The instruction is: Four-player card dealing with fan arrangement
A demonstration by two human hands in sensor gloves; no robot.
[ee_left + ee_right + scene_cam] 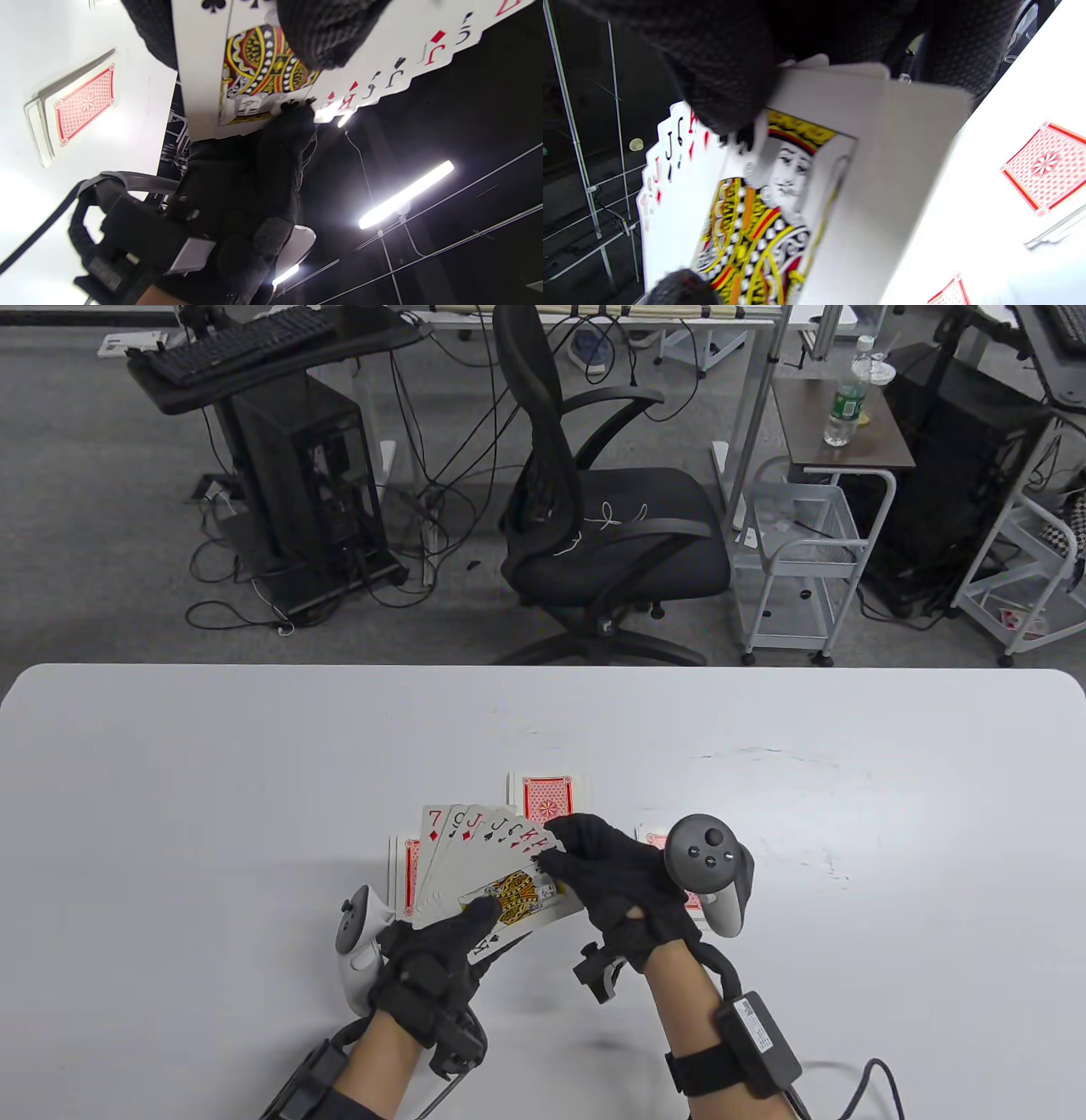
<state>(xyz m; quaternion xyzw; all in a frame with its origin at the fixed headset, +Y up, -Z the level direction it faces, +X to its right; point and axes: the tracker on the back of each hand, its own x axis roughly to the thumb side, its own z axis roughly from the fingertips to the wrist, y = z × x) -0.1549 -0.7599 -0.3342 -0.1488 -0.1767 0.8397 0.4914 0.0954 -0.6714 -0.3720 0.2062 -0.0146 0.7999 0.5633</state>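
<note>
Where corners show, fan [496,861] reads 7, J, J, K.

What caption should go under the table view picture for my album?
Two gloved hands, left hand and right hand, hold a fan of cards face up above the white table.

The fanned cards [488,857] show white faces with red and black pips, the front king yellow-patterned. The face-down pile [547,796] has red latticed backs, white-bordered, on a white surface [212,780]. Both gloves are black.
</note>
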